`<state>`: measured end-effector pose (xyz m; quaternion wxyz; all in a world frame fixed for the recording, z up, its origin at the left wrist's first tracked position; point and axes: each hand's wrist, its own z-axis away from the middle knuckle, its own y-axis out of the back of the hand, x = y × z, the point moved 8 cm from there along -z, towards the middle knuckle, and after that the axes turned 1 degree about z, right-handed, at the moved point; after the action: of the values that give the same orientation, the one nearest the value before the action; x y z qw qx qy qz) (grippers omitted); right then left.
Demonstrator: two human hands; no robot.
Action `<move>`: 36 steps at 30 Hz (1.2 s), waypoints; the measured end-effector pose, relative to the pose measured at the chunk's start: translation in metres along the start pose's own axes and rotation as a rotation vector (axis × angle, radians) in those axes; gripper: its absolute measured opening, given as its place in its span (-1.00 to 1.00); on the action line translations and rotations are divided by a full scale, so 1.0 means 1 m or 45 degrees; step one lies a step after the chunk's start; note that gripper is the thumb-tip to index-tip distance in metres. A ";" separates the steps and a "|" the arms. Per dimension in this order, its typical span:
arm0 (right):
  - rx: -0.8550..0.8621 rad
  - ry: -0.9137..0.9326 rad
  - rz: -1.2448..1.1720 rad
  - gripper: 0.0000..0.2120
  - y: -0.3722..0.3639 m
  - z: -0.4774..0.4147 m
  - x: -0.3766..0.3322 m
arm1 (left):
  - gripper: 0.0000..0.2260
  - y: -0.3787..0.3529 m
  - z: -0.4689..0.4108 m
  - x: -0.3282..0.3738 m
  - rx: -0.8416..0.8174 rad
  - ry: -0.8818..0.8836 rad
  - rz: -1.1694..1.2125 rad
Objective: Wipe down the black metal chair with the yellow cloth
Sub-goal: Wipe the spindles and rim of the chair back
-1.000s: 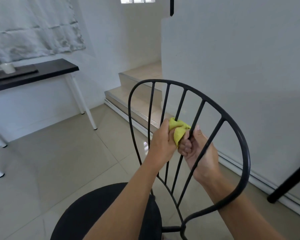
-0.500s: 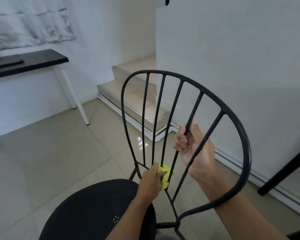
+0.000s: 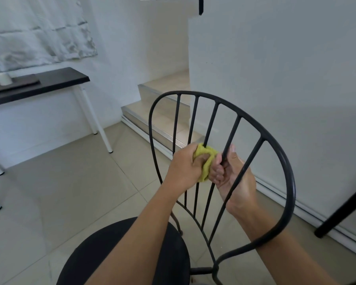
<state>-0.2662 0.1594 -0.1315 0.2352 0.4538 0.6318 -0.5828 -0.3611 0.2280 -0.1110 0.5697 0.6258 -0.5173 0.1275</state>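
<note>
On chair (image 3: 280, 153) spindle, left hand (image 3: 185, 167) clutching cloth (image 3: 206, 161)

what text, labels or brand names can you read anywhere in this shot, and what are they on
None: no readable text shows in this view.
The yellow cloth, the black metal chair and the dark-topped table show no visible print, label or brand.
The small pale object on the table shows no marking that can be made out.

Both forearms are bare from the lower edge of the view up to the wrists, with no sleeve showing. The left hand (image 3: 184, 167) and the right hand (image 3: 233, 175) wear no glove, ring, watch or band. The fingernails look short and unpainted.
</note>
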 end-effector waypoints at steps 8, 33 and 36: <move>0.021 -0.013 -0.065 -0.59 0.001 0.001 0.001 | -0.80 0.030 -0.035 0.057 0.125 -0.116 0.073; -0.101 0.026 0.069 -0.44 0.004 0.040 -0.015 | -0.84 -0.002 0.002 0.089 0.055 -0.299 0.296; -0.109 0.042 0.064 -0.45 0.003 0.039 -0.014 | -0.82 -0.007 0.010 0.074 0.091 -0.331 0.329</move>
<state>-0.2661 0.1177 -0.1299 0.2586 0.4687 0.6483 -0.5414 -0.3279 0.1810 -0.0623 0.4542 0.5852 -0.6578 0.1359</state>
